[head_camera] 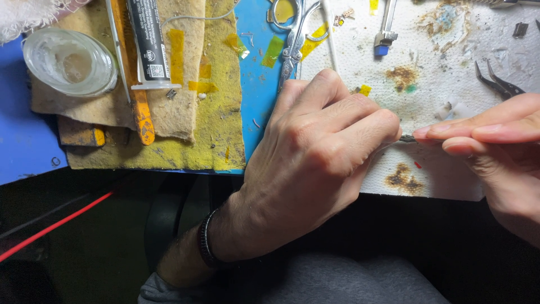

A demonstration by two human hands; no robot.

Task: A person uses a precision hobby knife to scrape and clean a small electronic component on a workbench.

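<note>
Over the stained white paper towel (450,50) at the front of my bench, both my hands meet on one tiny dark metal piece (407,138). My left hand (315,163) is curled shut, knuckles up, its fingertips pinched at the near end of that piece; a dark band sits on that wrist. My right hand (495,152) comes in from the right edge with thumb and forefinger pressed together on the other end, so the piece is clamped between the two hands just above the towel, and only a sliver of it shows. What it is I cannot tell, it is too small. Around my hands I count one pair of silver scissors (292,34) lying past my left knuckles, one pair of dark tweezers (498,81) just beyond my right fingers, and one small metal tool with a blue tip (383,34) further back on the towel. Several brown scorch stains mark the towel; three clear ones show. To the left lies one yellowed felt pad (219,112) on the blue mat (256,84), with several strips of yellow tape stuck about. On that pad rest one black syringe tube (147,42), one orange-handled tool (140,112) and one empty clear glass jar (68,62). One red cable (56,225) runs across the dark floor below.
</note>
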